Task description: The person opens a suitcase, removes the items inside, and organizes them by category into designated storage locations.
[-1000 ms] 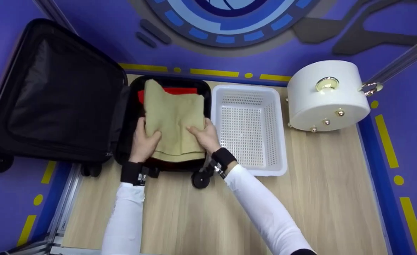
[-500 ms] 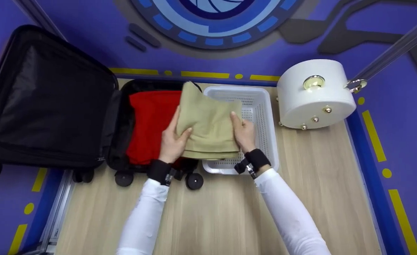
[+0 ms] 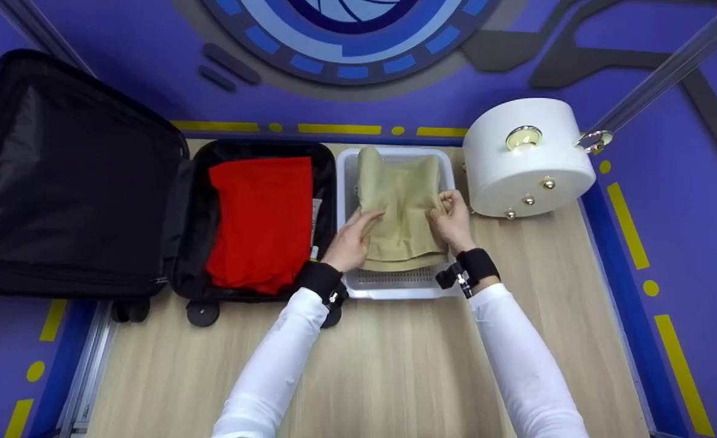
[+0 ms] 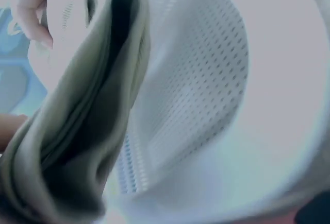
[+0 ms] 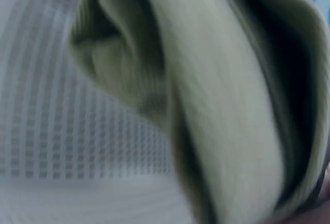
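A folded khaki garment (image 3: 402,213) lies over the white perforated basket (image 3: 398,293). My left hand (image 3: 347,244) holds its left side, the thumb and a finger against the cloth. On the right side my right hand (image 3: 451,224) pinches the edge. Several fold layers of the garment (image 4: 77,105) show in the left wrist view, with the basket floor (image 4: 201,64) beyond. In the right wrist view the garment (image 5: 216,90) is blurred and covers much of the basket. Whether the cloth touches the basket floor, I cannot tell.
Left of the basket stands an open black suitcase (image 3: 179,277) with a folded red garment (image 3: 261,219) inside. Its lid (image 3: 72,182) leans back to the left. A white round-topped case (image 3: 526,161) with gold knobs stands at the right, near the purple wall (image 3: 310,103).
Both hands have carried the khaki garment rightward, out of the suitcase and over the basket, and the red garment is now uncovered. The head view has shifted too.
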Demonstrator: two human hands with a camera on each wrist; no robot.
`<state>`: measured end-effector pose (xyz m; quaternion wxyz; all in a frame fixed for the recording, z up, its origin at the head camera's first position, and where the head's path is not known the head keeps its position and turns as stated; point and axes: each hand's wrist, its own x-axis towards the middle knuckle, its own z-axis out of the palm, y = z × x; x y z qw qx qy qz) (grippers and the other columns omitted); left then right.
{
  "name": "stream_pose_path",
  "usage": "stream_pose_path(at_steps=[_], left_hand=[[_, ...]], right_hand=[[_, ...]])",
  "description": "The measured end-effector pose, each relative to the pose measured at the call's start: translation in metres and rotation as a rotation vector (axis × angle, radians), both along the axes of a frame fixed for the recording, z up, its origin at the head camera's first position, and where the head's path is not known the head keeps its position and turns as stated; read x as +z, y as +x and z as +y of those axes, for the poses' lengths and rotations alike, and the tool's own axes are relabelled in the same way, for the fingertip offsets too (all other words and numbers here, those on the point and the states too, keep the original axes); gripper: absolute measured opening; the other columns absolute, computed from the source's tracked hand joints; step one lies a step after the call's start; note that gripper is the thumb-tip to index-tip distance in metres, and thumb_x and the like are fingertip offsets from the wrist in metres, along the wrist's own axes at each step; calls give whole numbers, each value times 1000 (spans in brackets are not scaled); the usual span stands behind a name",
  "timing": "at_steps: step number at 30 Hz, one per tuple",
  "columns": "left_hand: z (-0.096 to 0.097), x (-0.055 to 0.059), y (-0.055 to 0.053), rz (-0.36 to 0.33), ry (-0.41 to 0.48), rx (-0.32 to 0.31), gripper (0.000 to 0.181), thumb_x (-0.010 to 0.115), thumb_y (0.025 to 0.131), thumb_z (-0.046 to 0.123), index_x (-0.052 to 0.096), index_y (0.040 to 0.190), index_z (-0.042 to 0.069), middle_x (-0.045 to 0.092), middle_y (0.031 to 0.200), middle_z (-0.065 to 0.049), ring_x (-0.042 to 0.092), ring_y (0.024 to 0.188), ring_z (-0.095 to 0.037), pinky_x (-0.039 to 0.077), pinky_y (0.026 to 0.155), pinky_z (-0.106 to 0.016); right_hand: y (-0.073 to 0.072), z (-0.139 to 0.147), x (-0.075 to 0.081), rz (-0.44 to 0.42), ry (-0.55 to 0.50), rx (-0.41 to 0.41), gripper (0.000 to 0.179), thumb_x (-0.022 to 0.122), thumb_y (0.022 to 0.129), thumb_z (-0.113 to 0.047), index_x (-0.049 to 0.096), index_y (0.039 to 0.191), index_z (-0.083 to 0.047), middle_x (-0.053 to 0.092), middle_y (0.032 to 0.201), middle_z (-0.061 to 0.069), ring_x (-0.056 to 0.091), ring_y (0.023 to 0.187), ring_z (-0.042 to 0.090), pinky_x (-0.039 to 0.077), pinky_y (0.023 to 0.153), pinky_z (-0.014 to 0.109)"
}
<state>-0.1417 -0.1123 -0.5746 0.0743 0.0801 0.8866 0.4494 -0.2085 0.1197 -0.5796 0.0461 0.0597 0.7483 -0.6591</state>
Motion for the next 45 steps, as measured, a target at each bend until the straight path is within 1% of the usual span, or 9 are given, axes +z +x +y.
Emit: stream_pose_path(at_steps=[7, 12, 20, 25, 29, 33, 36, 39, 45], left_hand=[[11, -11, 3, -227, -161, -26, 74, 50, 94, -9, 30, 163, 9, 5, 166, -36, 24, 153, -44, 31, 121, -44], [10, -11, 19, -183, -178, 20, 72, 56, 91, -6, 35, 159, -1, -15, 169, -27, 11, 156, -44, 30, 122, -45], [9, -1, 39, -188, -230, -83, 64, 65, 98, 16, 42, 153, -7, 6, 169, -31, 19, 153, -50, 28, 122, -51], [15, -5, 35, -199, -281, -119, 62, 63, 99, 22, 45, 150, -9, 17, 166, -34, 20, 150, -56, 24, 124, -53], [16, -10, 32, -198, -273, -136, 56, 63, 98, 21, 50, 145, -7, 23, 164, -34, 19, 150, -58, 18, 126, -53], [11, -11, 33, -194, -172, -133, 48, 61, 99, 18, 55, 142, -2, 23, 166, -31, 21, 152, -51, 18, 126, -51], [0, -7, 33, -124, -74, -97, 41, 61, 99, 14, 59, 137, 0, 29, 166, -24, 29, 153, -42, 25, 124, -49], [-17, 2, 33, 16, 26, -13, 34, 61, 97, 8, 64, 130, 2, 43, 160, -19, 40, 148, -36, 32, 121, -48], [-66, 21, 30, 425, 198, 266, 24, 59, 91, -8, 73, 109, -2, 66, 130, -16, 62, 122, -30, 47, 106, -40]], right_hand=[[3, 1, -24, -72, 254, 133, 46, 50, 88, 14, 42, 132, 4, 58, 131, 34, 58, 122, 40, 48, 102, 40], [9, 1, -15, -46, 393, 257, 69, 54, 86, 10, 36, 153, 6, 42, 154, 35, 40, 145, 47, 31, 121, 52], [18, 1, 14, -136, 400, 355, 67, 64, 98, -23, 40, 154, 6, 32, 162, 31, 29, 152, 45, 25, 123, 55], [11, 2, 11, -242, 351, 391, 64, 61, 102, -31, 44, 153, 5, 48, 153, 27, 65, 106, 26, 52, 94, 35], [6, 2, 6, -305, 240, 352, 61, 60, 103, -28, 46, 151, 7, 60, 138, 24, 37, 52, 2, 35, 52, 18], [3, 1, 5, -299, 229, 346, 62, 59, 103, -28, 45, 150, 9, 61, 138, 24, 45, 57, -1, 40, 57, 17], [5, -3, 7, -247, 265, 359, 62, 60, 102, -27, 45, 151, 8, 54, 147, 28, 67, 101, 19, 52, 91, 29], [10, -10, 13, -151, 285, 339, 57, 61, 101, -22, 49, 149, 7, 46, 154, 30, 46, 142, 40, 37, 118, 48], [26, -42, 26, 127, 234, 311, 35, 63, 101, -11, 65, 132, 5, 64, 135, 25, 63, 124, 41, 48, 107, 51]])
